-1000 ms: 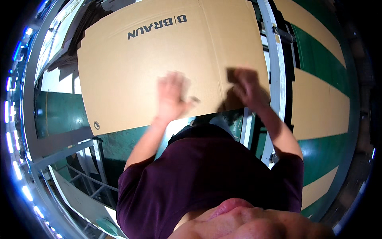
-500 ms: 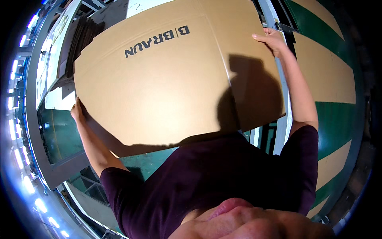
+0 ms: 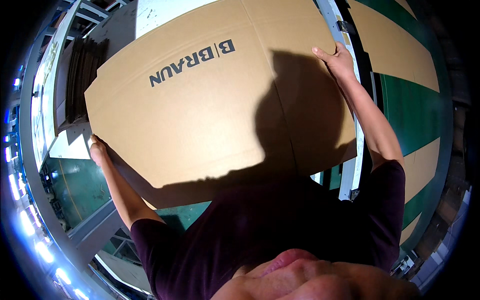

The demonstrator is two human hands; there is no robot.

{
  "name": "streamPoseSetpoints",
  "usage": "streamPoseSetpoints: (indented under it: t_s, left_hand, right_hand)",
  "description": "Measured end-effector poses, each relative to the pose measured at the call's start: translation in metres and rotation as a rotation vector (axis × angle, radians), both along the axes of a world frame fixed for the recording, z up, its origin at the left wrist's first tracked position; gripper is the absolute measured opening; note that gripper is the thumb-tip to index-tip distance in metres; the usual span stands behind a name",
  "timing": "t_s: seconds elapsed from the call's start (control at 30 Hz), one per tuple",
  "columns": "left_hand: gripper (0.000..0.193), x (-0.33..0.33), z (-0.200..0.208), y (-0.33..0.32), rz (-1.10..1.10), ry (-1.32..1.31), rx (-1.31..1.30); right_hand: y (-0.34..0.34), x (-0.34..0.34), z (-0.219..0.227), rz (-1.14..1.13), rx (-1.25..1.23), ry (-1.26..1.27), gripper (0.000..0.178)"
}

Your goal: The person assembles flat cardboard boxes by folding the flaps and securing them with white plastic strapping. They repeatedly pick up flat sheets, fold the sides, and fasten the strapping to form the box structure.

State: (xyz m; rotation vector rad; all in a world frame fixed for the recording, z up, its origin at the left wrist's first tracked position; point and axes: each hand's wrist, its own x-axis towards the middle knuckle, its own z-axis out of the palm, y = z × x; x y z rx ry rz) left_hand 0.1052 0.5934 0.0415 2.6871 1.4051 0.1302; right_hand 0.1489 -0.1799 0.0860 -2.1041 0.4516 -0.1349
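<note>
A large brown cardboard sheet (image 3: 200, 115) spans the space in front of my chest, with dark printing and crease lines on its face. My left hand (image 3: 98, 151) is closed on its left edge, thumb on top and fingers partly hidden. At the right edge my right hand (image 3: 340, 62) grips the sheet, its thumb lying on the face and the other fingers largely out of sight beyond the edge. My shadow falls across the right and near parts of the cardboard.
Dark-edged cardboard sheets (image 3: 82, 80) stand stacked at the left by a white surface (image 3: 75, 146). A grey metal rail (image 3: 332, 17) runs along the right. Beyond it, several cardboard pieces (image 3: 395, 42) lie spaced on a green belt (image 3: 410, 112).
The sheet has shifted slightly left and nearer to me, with both hands still holding it. The surroundings have turned a little in view; the stack at the left now shows more fully.
</note>
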Motion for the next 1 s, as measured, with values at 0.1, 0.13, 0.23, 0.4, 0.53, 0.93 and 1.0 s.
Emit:
streamPoseSetpoints:
  t_s: [0.1,0.13,0.23,0.4,0.53,0.93,1.0]
  left_hand:
    - [0.075,0.003,0.003,-0.006,0.047,0.028,-0.010]
    - [0.075,0.007,0.005,-0.007,0.043,0.015,-0.034]
    - [0.071,0.005,0.006,-0.022,0.034,-0.024,0.092]
    - [0.048,-0.013,0.009,-0.116,-0.567,-0.173,0.270]
    - [0.052,-0.084,0.032,-0.332,-1.061,-0.474,-0.459]
    - [0.047,-0.183,0.048,-0.544,-1.777,-0.437,-0.116]
    - [0.046,-0.190,0.055,-0.549,-1.738,-0.364,-0.154]
  right_hand:
    - [0.005,0.002,-0.002,-0.038,-0.253,0.006,0.062]
    - [0.003,0.004,-0.004,-0.003,-0.210,-0.024,0.063]
    - [-0.003,0.011,-0.016,0.107,-0.118,-0.053,0.064]
    - [0.008,0.017,-0.013,0.153,0.218,-0.119,0.051]
    - [0.010,-0.003,0.009,0.085,0.119,-0.175,0.041]
    - [-0.060,-0.010,-0.013,0.112,0.399,-0.354,0.063]
    - [-0.114,-0.050,-0.017,0.116,0.446,-0.399,0.062]
